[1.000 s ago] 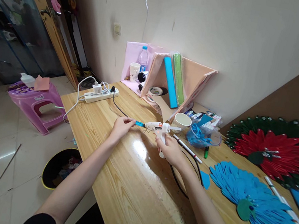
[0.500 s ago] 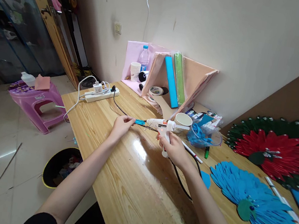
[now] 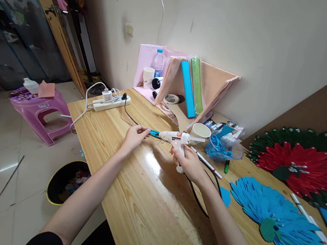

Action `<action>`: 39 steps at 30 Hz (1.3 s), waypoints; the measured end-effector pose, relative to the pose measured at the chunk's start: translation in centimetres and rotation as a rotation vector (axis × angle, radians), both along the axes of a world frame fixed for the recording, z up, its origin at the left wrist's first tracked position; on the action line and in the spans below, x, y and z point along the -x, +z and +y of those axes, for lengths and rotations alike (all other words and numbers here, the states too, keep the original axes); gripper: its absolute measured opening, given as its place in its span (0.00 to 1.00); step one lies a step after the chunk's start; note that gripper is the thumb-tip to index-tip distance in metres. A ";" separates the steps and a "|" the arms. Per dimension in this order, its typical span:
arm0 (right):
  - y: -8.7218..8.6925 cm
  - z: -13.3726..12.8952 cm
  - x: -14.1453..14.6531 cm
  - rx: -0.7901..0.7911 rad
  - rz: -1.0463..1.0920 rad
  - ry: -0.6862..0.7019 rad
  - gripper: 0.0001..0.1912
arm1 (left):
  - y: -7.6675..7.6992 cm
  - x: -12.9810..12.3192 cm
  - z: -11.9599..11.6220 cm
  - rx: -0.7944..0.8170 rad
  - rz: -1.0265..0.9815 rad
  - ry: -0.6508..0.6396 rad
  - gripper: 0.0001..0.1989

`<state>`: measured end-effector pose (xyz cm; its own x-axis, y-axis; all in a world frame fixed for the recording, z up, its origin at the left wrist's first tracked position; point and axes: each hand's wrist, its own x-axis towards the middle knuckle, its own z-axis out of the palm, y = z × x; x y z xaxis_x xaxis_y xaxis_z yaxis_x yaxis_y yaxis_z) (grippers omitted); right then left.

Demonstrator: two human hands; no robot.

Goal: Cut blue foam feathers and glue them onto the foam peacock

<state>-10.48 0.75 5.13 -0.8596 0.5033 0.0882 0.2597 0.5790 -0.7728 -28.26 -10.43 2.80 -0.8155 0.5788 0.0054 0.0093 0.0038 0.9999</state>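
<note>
At the near edge, both forearms are cut off by the frame, and the contents of the black bin (image 3: 56,179) beside the table (image 3: 142,207) are seen as pale and reddish scraps, too dim to be told apart. A small blue piece (image 3: 154,133) is pinched between the thumb and fingers of the left hand (image 3: 135,136), above the table and at the nozzle of the glue gun (image 3: 176,138); its left end is hidden by the fingertips. The gun's handle is gripped by the right hand (image 3: 189,163), and the trigger is partly covered. Blue scraps (image 3: 219,149) are held in a clear bowl (image 3: 237,156), beside which a paper cup (image 3: 202,129) is placed; whether anything lies inside the cup cannot be told. Farther back, a blue block (image 3: 188,91) and a green block (image 3: 197,86) are leaned in a peach box (image 3: 218,77), and stacked cups (image 3: 147,78) and a bottle (image 3: 157,64) are kept in a pink box (image 3: 143,60).
</note>
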 end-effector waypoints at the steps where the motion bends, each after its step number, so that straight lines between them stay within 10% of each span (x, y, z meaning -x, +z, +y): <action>1: 0.0 0.0 0.0 0.001 0.000 0.001 0.17 | 0.0 0.0 0.0 -0.002 0.000 -0.001 0.08; 39: 0.0 0.1 0.1 -0.080 -0.032 -0.015 0.18 | -0.1 0.0 0.0 0.011 -0.001 0.006 0.05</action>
